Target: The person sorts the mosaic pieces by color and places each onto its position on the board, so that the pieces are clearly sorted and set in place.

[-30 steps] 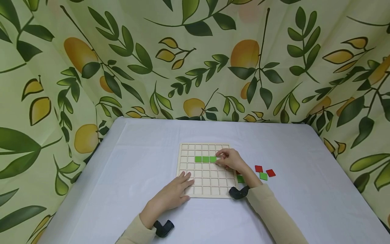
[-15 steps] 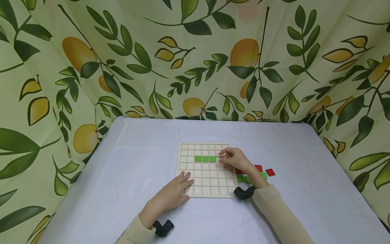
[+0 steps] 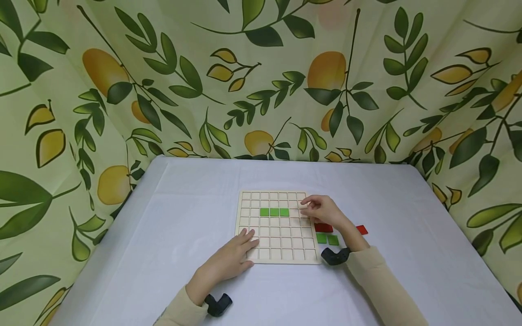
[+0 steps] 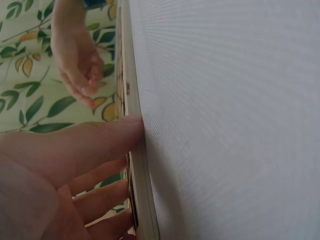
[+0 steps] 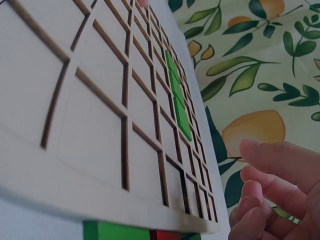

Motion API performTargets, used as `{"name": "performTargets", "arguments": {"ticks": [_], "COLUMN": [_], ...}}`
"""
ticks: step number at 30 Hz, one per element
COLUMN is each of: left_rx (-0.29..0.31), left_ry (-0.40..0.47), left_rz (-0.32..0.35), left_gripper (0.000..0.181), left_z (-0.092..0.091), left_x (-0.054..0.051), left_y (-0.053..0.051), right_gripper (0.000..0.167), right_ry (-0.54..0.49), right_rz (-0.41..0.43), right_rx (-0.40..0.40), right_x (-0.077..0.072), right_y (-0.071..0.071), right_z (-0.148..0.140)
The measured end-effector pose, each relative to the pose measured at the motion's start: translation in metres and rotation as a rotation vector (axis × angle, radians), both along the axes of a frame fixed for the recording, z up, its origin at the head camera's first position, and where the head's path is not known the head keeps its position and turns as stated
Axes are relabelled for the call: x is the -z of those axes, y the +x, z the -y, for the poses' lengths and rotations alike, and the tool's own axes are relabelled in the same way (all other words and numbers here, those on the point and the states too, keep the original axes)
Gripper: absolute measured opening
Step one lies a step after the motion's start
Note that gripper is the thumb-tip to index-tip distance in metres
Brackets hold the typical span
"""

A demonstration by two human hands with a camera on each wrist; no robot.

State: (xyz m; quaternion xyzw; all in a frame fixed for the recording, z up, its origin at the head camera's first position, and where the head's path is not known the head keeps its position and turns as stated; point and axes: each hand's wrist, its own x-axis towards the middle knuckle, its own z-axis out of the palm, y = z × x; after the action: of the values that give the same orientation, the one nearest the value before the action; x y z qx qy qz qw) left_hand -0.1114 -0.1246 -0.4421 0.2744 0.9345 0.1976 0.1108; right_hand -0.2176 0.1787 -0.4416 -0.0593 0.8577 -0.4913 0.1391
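A wooden grid board (image 3: pixel 281 232) lies flat, with three green square tiles (image 3: pixel 274 212) side by side in one of its upper rows. My left hand (image 3: pixel 228 259) rests on the board's lower left corner, fingers spread over the grid. In the left wrist view its thumb (image 4: pixel 100 145) touches the board's side edge (image 4: pixel 142 185). My right hand (image 3: pixel 324 210) hovers over the upper right edge, fingers loosely bent. No tile shows between the right fingers (image 5: pixel 285 162) in the right wrist view. Near that hand lie red tiles (image 3: pixel 324 227) and two green tiles (image 3: pixel 327 239).
A separate red tile (image 3: pixel 361 230) lies to the right of my right forearm, which hides part of the tile group. White cloth (image 3: pixel 195 203) covers the table. A leaf-and-fruit patterned curtain (image 3: pixel 261 81) hangs behind it. A black device (image 3: pixel 335 256) sits at my right wrist.
My right hand has moved right, away from the three green tiles toward the board's right edge. More of the tiles beside the board show now. The left hand stays put.
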Motion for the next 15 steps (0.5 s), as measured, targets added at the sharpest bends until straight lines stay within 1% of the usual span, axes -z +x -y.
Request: {"name": "performTargets", "arguments": {"ticks": [6,12,15], "left_rx": [0.005,0.003,0.0], "left_ry": [0.007,0.014,0.012], "left_rz": [-0.002,0.005,0.009], "left_gripper": [0.053,0.053,0.053], "left_z": [0.0,0.0,0.0], "left_x": [0.0,-0.001,0.0], "left_y": [0.0,0.0,0.0], "right_gripper": [0.034,0.034,0.033], "right_ry": [0.019,0.023,0.029], "right_rz": [-0.039,-0.033,-0.027], "right_rx": [-0.021,-0.028,-0.015], "right_x": [-0.001,0.002,0.004], "right_y": [0.0,0.0,-0.001], "right_z": [-0.01,-0.018,-0.02]}}
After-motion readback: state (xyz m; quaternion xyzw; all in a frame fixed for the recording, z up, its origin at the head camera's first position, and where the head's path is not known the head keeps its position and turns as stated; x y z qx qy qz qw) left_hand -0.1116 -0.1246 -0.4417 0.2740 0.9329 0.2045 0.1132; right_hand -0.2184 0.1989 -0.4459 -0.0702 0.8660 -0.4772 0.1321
